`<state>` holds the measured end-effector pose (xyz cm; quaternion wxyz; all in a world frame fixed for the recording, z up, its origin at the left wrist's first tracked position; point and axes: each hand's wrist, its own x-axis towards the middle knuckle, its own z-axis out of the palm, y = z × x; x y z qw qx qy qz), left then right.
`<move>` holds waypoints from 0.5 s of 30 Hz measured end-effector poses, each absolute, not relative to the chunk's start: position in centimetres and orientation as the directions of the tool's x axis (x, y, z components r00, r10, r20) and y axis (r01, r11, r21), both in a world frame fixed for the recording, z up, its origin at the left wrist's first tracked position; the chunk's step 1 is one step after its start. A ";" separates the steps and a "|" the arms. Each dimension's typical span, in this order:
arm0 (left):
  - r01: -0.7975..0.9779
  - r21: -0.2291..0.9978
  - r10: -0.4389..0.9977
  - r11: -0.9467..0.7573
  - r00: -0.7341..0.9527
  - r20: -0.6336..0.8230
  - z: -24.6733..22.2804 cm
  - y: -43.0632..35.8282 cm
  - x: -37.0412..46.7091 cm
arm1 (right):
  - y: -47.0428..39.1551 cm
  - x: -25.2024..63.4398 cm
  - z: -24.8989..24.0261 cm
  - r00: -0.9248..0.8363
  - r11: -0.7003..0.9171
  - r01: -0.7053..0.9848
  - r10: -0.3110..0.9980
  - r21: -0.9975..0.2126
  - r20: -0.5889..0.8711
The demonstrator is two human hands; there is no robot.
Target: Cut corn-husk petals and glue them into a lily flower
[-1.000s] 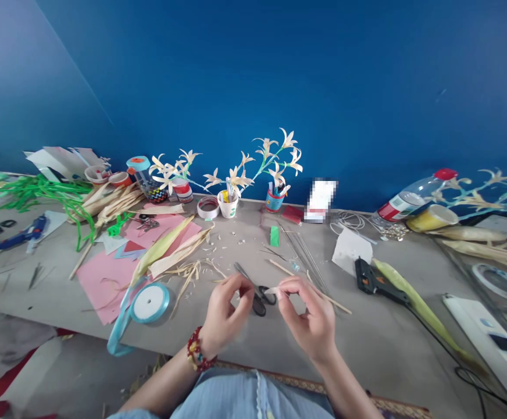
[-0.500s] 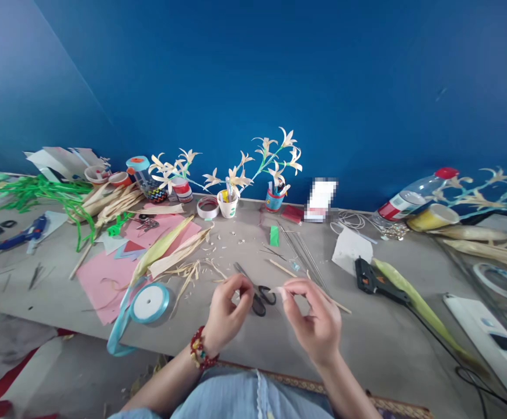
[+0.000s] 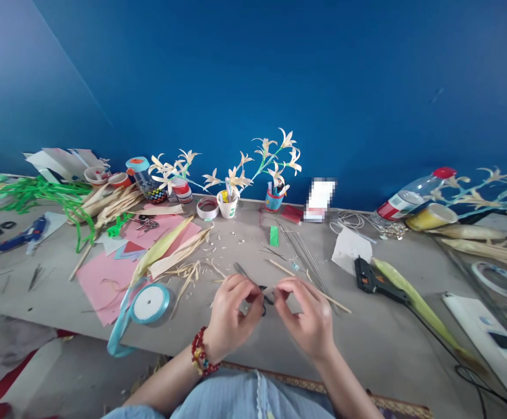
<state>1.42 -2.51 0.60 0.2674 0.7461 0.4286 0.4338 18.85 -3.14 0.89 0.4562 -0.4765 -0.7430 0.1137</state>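
Note:
My left hand (image 3: 236, 308) and my right hand (image 3: 304, 314) are close together over the table's front part, each pinched at the fingertips. A small pale piece (image 3: 269, 290) shows between them, reaching from the right fingertips toward the left ones. Whether the left fingers grip it is too small to tell. Under the hands lie dark-handled scissors (image 3: 263, 301), partly hidden. A thin pale stick (image 3: 308, 284) lies beyond my right hand. Beyond my left hand are shredded pale husk strips (image 3: 186, 273).
Blue ribbon spool (image 3: 149, 303) and pink paper (image 3: 100, 285) lie left. Cups with pale flowers (image 3: 227, 205) stand along the wall. At right are a black glue gun (image 3: 378, 282), its cable, a green husk (image 3: 414, 302), a power strip (image 3: 480, 343) and a bottle (image 3: 406, 201).
My left hand has moved right, and my right hand slightly left, so the fingertips are closer together. They now cover more of the scissors.

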 end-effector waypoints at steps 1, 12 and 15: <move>0.410 0.771 0.873 -0.487 0.255 0.415 0.7 -2.6 1.3 | -3.0 19.3 0.9 -0.107 0.511 0.630 0.803 -0.585 0.586; 0.372 0.874 0.948 -0.313 0.176 0.265 0.5 -2.5 1.1 | -4.0 18.5 0.4 -0.068 0.410 0.425 0.904 -0.807 0.423; 0.363 0.884 0.953 -0.296 0.177 0.246 0.1 -2.6 1.1 | -3.8 17.6 0.7 -0.087 0.462 0.485 0.871 -0.743 0.484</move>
